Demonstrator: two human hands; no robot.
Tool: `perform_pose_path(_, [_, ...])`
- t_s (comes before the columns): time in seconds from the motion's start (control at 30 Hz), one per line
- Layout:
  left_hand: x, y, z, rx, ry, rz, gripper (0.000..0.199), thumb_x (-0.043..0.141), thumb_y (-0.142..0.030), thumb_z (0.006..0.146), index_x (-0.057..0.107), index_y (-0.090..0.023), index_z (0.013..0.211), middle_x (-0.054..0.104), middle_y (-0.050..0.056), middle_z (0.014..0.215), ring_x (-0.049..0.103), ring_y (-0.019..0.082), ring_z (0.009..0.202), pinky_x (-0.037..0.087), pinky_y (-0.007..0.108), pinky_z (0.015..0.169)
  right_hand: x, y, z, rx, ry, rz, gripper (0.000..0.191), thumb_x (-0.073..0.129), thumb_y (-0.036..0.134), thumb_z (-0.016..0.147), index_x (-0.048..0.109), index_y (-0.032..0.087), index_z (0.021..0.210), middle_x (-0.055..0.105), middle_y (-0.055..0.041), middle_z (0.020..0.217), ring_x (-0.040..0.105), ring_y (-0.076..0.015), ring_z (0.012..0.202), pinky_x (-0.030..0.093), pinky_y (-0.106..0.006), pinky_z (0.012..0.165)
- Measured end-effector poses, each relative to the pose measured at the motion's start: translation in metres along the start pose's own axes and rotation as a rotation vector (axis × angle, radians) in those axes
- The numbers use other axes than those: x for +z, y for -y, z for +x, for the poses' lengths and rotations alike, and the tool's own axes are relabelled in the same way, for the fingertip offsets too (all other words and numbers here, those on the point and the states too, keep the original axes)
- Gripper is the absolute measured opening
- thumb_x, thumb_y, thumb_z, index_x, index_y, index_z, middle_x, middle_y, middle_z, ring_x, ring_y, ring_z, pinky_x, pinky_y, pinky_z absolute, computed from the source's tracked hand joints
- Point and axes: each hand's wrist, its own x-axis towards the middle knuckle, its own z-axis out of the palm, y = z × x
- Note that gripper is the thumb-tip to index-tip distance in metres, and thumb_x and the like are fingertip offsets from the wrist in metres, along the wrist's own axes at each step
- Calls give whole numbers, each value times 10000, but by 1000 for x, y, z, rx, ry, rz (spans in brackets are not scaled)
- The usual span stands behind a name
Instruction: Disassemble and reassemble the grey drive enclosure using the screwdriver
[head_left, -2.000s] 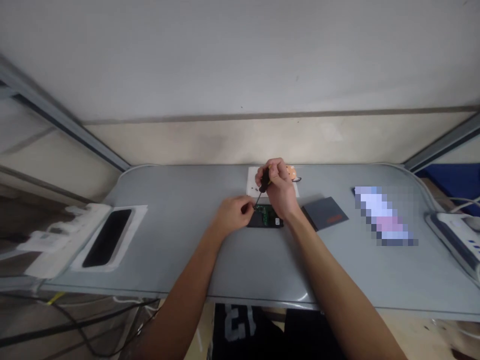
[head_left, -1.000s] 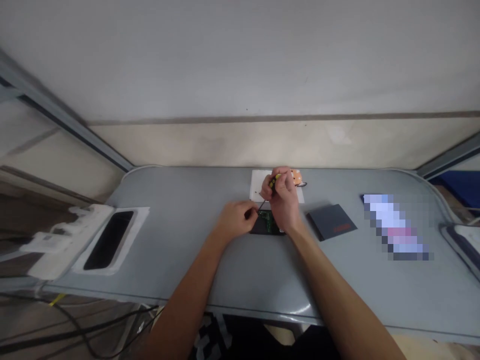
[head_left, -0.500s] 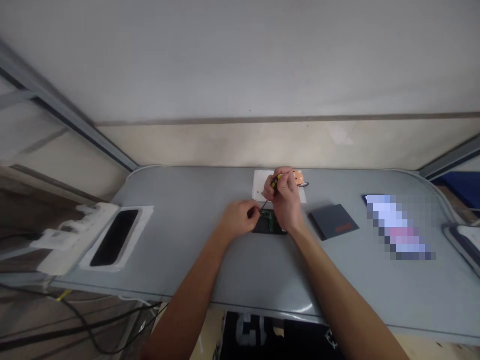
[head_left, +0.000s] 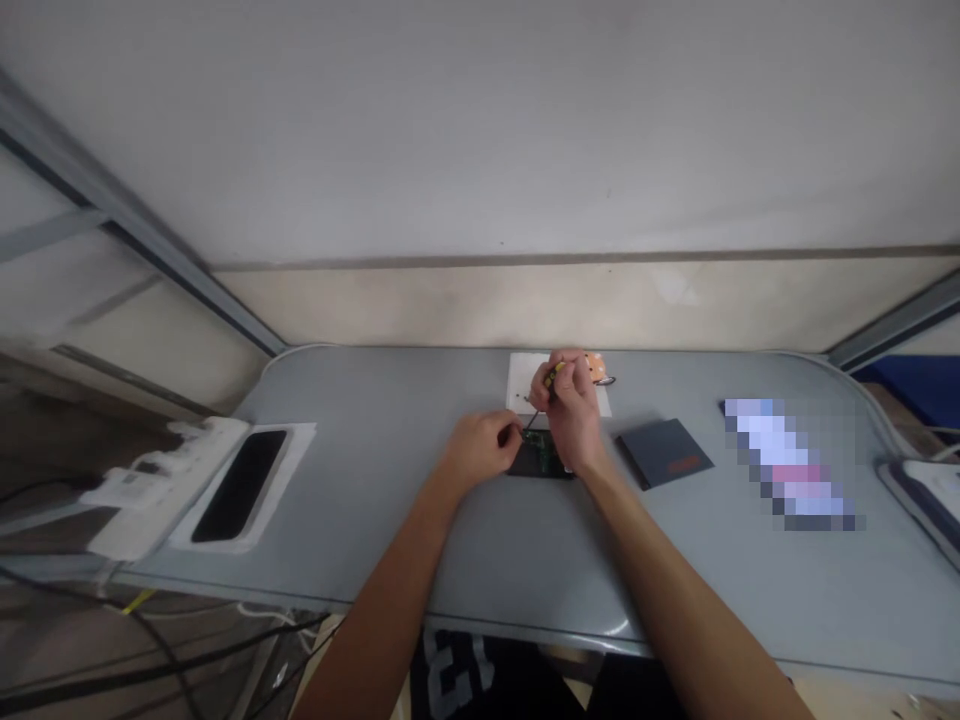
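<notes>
My right hand (head_left: pixel 576 410) is closed around a yellow and black screwdriver (head_left: pixel 555 376). Its thin shaft slants down and left toward a flat black device with a green circuit board (head_left: pixel 541 455) showing. At the device's upper left, the fingertips of my left hand (head_left: pixel 484 445) are pinched together close to the screwdriver's tip. What those fingers hold, if anything, is too small to make out. Just behind lies a white sheet (head_left: pixel 523 380) with a few tiny dark specks on it. An orange item with pale spots (head_left: pixel 595 367) rests at the sheet's right side, partly hidden by my right hand.
To the right lie a dark square box (head_left: pixel 664 452) with a red mark and a blurred-out lit screen (head_left: pixel 787 465). On the left, a black phone-like slab (head_left: pixel 240 487) lies on white paper, beside a white power strip (head_left: pixel 161 490) with plugs. A wall rises behind the grey table (head_left: pixel 360 400).
The whole view has shifted slightly, so the table sits a little lower. Both hands keep nearly the same pose over the device, with the screwdriver still in the right one.
</notes>
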Motion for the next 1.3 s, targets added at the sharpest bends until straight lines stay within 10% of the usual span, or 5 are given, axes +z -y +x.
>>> perform_pose_path(1.3, [-2, -1, 0, -7, 21, 14, 186, 538, -167, 908, 711, -232, 894, 758, 4, 855, 651, 165, 711, 451, 272, 682, 3, 5, -3, -58, -3, -66, 308, 588, 537, 990, 497, 258, 897, 530, 25, 710, 444, -130, 588, 356, -277, 563])
